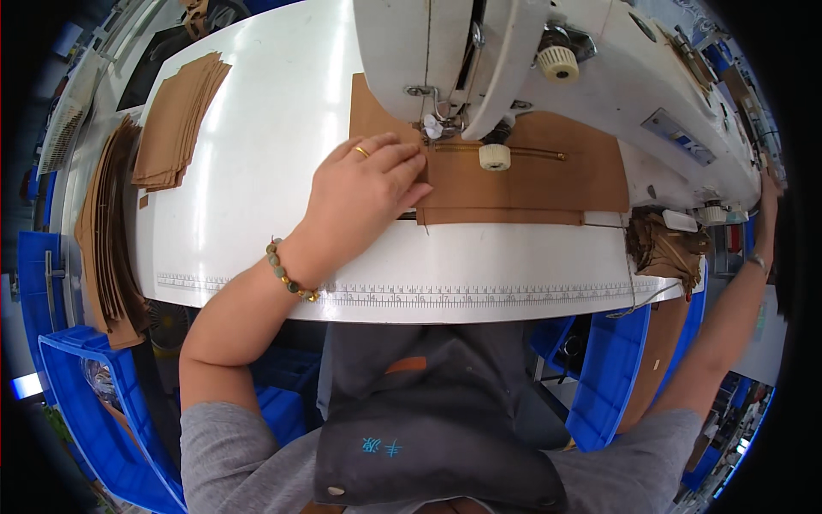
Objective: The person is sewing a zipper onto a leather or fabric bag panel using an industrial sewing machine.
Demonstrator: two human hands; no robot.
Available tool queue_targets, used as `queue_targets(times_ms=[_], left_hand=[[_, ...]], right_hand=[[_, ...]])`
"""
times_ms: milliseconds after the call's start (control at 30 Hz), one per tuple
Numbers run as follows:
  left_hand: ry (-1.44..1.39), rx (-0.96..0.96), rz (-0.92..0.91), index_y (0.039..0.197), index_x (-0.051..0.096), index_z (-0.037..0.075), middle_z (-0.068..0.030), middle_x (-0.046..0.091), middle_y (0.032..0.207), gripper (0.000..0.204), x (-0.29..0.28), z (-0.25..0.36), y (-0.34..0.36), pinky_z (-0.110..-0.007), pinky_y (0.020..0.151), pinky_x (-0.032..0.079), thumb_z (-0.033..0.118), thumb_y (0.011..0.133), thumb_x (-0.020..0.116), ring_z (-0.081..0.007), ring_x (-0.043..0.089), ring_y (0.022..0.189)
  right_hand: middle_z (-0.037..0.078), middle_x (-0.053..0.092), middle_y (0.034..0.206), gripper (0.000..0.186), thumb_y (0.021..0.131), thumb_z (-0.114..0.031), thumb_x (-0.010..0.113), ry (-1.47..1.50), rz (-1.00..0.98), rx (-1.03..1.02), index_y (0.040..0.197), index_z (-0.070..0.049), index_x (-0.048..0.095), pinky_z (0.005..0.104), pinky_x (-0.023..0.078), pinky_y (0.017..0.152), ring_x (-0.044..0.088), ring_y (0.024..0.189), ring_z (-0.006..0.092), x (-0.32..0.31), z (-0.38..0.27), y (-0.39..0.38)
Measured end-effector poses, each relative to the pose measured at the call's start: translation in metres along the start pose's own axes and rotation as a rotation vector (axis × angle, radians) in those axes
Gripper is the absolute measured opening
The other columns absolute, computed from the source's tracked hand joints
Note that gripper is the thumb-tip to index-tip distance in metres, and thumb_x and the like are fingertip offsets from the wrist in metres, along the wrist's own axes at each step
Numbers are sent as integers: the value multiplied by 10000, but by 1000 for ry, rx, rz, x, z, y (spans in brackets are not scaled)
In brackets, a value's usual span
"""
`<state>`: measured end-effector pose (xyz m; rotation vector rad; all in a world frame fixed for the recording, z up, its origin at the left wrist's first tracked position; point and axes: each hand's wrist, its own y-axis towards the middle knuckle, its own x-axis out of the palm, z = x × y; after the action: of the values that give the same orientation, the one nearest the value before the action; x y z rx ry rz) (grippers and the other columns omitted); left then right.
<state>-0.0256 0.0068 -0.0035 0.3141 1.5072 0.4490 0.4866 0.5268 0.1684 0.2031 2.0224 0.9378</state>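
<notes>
My left hand (364, 201) lies on the left part of a brown panel (531, 188), its fingers slightly bent and resting on top near the presser foot (437, 128). The thumb is apart from the fingers, on the panel's surface. A zipper (501, 152) with a dark brass look runs across the panel, partly behind a cream knob (494, 158). The panel lies under the head of a white sewing machine (591, 94). My right arm reaches out to the machine's far right end, where my right hand (768, 184) is small; its fingers cannot be made out.
Stacks of brown pieces (175, 128) and longer brown strips (111, 240) lie at the left. A ruler strip (411, 295) follows the white table's front edge. Crumpled brown scraps (664, 244) sit at the right. Blue bins (103, 411) stand below, on both sides.
</notes>
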Motion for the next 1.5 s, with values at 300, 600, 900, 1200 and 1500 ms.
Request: queue_targets(times_ms=[300, 600, 900, 1200, 1500], left_hand=[[-42, 141, -16, 1096, 775, 74, -55, 754, 1200, 334, -1, 20, -3, -344, 930, 590, 312, 862, 803, -235, 705, 1159], [3, 181, -92, 1124, 748, 10, -119, 742, 1230, 318, -6, 24, -1, -346, 932, 591, 263, 933, 728, -281, 713, 1160], [253, 271, -335, 1268, 669, -42, -147, 690, 1331, 411, -15, 55, 27, -331, 868, 599, 74, 875, 640, -270, 700, 1170], [390, 151, -153, 1318, 653, 12, -114, 694, 1353, 436, 33, 64, 48, -304, 753, 601, 96, 893, 604, -221, 699, 1172], [148, 67, -104, 1191, 705, 83, -31, 748, 967, 339, 30, 55, 53, -314, 595, 561, 62, 859, 637, -202, 735, 816]], right_hand=[[51, 725, 977, 603, 1080, -533, 458, 201, 298, 416, 1295, -24, 700, 282, 468, 676, 622, 735, 145, 56, 101, -112], [120, 653, 1413, 461, 1088, -410, 450, -33, 118, 261, 1429, -167, 644, 316, 440, 1070, 625, 1264, 268, 37, 73, -62], [146, 684, 1337, 569, 1115, -408, 433, -126, -67, 154, 1406, 50, 601, 308, 444, 1042, 629, 1214, 218, 7, 75, -28], [133, 719, 1232, 614, 1086, -487, 486, -20, -355, 442, 1396, 24, 629, 294, 486, 989, 664, 1104, 168, -15, 65, -15], [114, 742, 1135, 296, 1069, -235, 582, 173, -8, -249, 1221, -37, 741, 305, 530, 906, 686, 996, 186, -42, -213, -154]])
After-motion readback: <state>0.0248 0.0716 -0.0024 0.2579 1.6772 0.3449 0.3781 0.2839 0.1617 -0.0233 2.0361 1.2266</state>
